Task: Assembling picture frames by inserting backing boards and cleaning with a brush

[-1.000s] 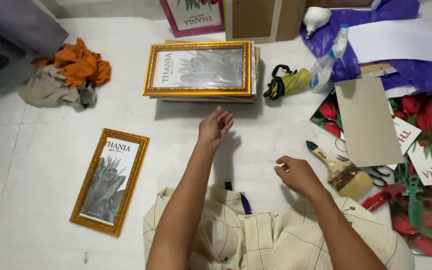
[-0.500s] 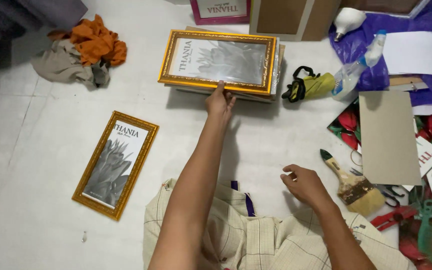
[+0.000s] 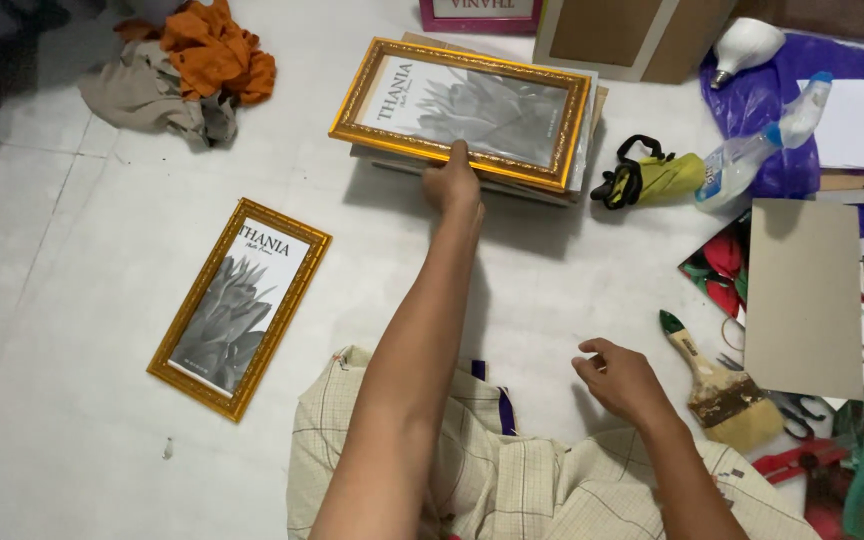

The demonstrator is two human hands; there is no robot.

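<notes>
Gold-framed picture (image 3: 464, 112) lies atop a stack of frames on the floor, its near edge pinched by the left hand (image 3: 452, 185), thumb on top. Right hand (image 3: 624, 380) hovers loosely curled and empty near a paintbrush (image 3: 717, 385).

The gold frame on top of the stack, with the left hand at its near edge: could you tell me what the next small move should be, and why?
Probably lift or slide the gold frame off the stack toward the body: the left hand has its fingers already hooked over the near edge, while the right hand hovers free above the floor.
</notes>
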